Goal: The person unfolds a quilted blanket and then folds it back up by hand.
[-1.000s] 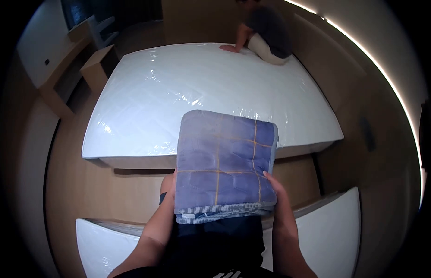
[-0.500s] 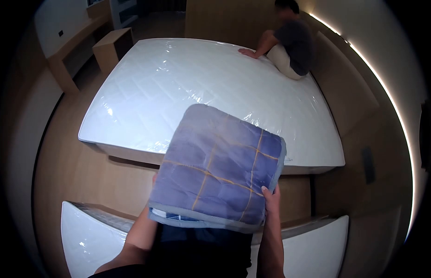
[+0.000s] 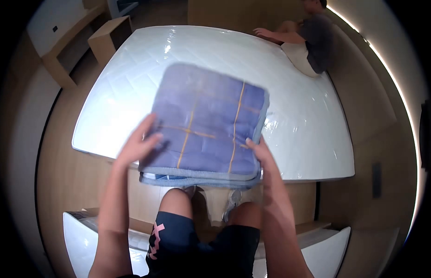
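Quilted pad (image 3: 204, 123): folded, purple w/ yellow lines, grey striped trim; over near side of big mattress (image 3: 308, 134), bottom edge out past it above the floor (image 3: 62, 171). Can't tell if it touches the mattress. Vs. ½ s ago, we've got it farther fwd, more of it over the mattress & less tilted in view.

L hand (image 3: 142, 138): ours, now in sight at pad's L edge; was mostly hidden behind it bef. Thumb & fingers spread apart, a bit blurred.

R hand (image 3: 259, 150): ours, clamped on pad's R edge, thumb on top, fingers behind; same grip as bef.

Our legs: knees (image 3: 177, 204) & a grey shoe (image 3: 231, 204) now show below pad; pad & dark clothing covered most of that bef. Dark shorts (image 3: 171, 236) w/ pink mark on one leg.

Co-worker (image 3: 317, 46): seated at far R corner of big mattress. Their hand (image 3: 264, 32) lay flat on it ½ s ago; now looks lifted, near far edge.

2nd mattress (image 3: 324, 252): low in view, parts showing both sides of our legs, same as bef.
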Demonstrator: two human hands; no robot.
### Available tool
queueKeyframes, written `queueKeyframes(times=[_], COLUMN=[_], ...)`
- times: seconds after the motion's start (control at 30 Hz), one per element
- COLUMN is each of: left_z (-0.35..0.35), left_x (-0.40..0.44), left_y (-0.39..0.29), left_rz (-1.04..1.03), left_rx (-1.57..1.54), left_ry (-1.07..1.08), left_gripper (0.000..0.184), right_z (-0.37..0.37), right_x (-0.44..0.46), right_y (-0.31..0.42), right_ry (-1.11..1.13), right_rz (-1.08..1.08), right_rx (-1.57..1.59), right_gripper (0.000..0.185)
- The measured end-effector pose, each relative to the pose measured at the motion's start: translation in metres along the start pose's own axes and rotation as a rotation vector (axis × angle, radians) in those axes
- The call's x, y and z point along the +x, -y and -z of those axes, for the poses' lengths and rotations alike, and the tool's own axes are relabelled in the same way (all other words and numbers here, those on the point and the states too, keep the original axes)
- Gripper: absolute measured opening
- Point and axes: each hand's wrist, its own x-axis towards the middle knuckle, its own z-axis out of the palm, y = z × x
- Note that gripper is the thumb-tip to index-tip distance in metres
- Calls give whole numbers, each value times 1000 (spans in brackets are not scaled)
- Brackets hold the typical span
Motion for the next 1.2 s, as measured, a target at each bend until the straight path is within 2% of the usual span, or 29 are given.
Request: queueKeyframes(times=[0.07, 0.1, 0.13, 0.17, 0.27, 0.43, 0.53, 0.63, 0.73, 0.83, 0.97, 1.07, 1.13, 1.2], left_z=[-76, -108, -114, -117, -119, -122, -119, -115, -116, -121, -102, -71, -59, -49], left_x=[-18, -36, 6, 18, 15, 12, 6, -5, -20, -34, -33, 1, 38, 76], left_y=[15, 37, -8, -12, -9, 5, -1, -4, -6, -4, -5, -13, -2, 0], left_rz=[49, 5, 5, -19, -9, -79, -95, -109, -129, -141, -203, -81, -61, -56], left_rx=[645, 726, 790, 857, 805, 844, 854, 855, 835, 817, 724, 473, 645, 717], left_ry=[105, 28, 6, -37, -24, -19, -44, -60, -73, -61, -36, -102, -215, -241], left_gripper=[81, 80, 79, 78, 75, 75, 76, 74, 70, 66, 61, 62, 67, 70], right_z=[-17, -27, 0, 1, 5, -2, -4, -31, -55, -74, -68, -65, -68, -72], right_x=[11, 10, 34, 37, 21, 23, 9, -21, -52, -73, -81, -86, -81, -80], right_y=[-85, -114, -57, -32, -13, -40, -8, 46, 65, 43, 24, 30, 31, 28], right_ry=[-153, -215, -215, -226, -115, -110, -125, -414, -390, -147, -213, -248, -251, -293], right_rz=[59, 104, 124, 171, 266, 295, 97, -17, 415, 443, 375, 219, 168, 161], right_rx=[-182, -257, -312, -364, -285, -115, -283, -943, -1185, -1229, -1138, -1113, -1111, -1141], right_gripper=[72, 74, 74, 75, 73, 69, 69, 70, 66, 64, 67, 70, 75, 76])
